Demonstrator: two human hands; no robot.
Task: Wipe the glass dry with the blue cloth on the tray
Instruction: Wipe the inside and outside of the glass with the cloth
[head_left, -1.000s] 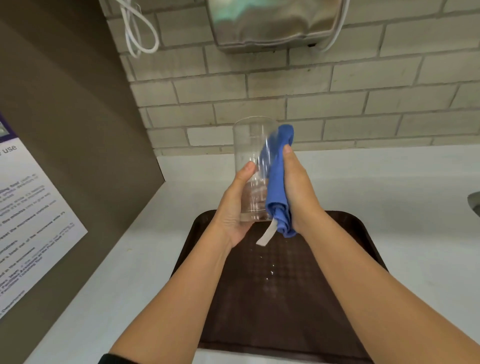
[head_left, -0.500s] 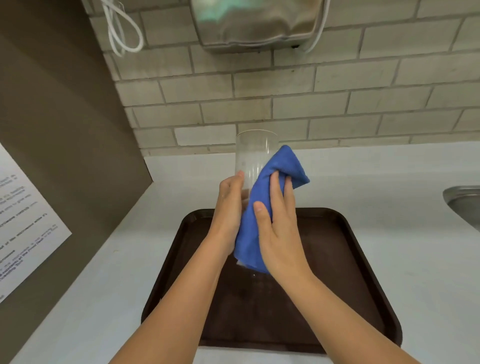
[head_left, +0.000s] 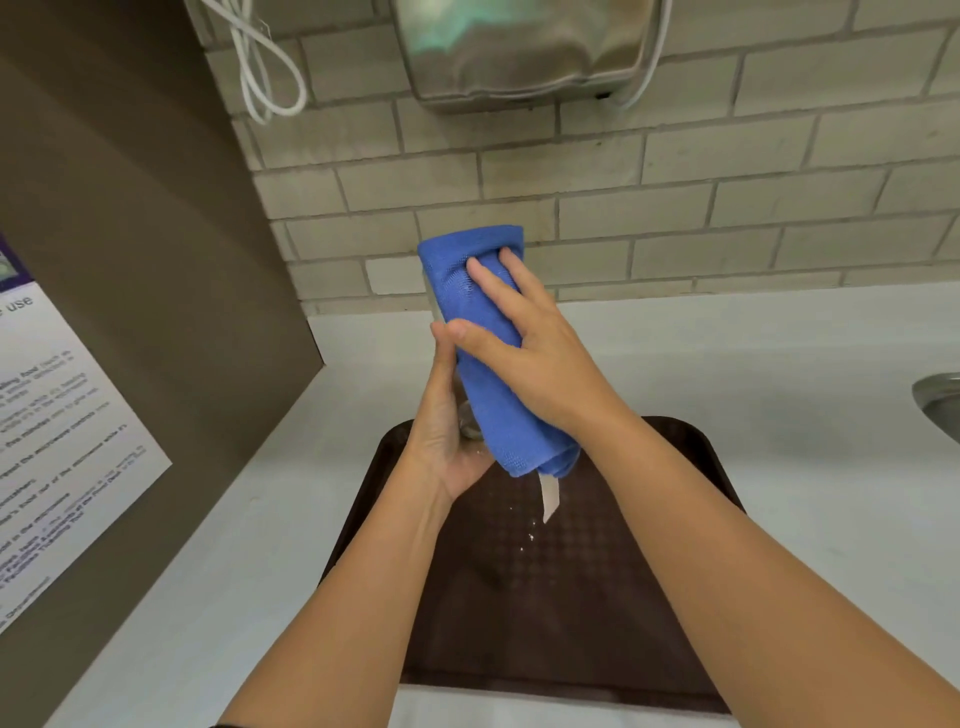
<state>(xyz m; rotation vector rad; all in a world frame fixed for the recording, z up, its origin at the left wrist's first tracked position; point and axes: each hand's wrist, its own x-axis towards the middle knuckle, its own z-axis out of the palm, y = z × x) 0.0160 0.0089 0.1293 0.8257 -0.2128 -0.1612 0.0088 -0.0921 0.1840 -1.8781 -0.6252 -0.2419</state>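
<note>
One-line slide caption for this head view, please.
Over a brown tray, the left hand holds a glass while the right hand presses a blue cloth around it.

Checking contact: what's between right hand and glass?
Head view: the blue cloth, wrapped over the glass, lies under the right hand; no bare contact shows.

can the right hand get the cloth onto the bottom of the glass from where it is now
Probably not without a regrip. The left hand cups the base of the glass, covering it, while the right hand presses the blue cloth along the side. Shifting the left hand up would free the base.
</note>
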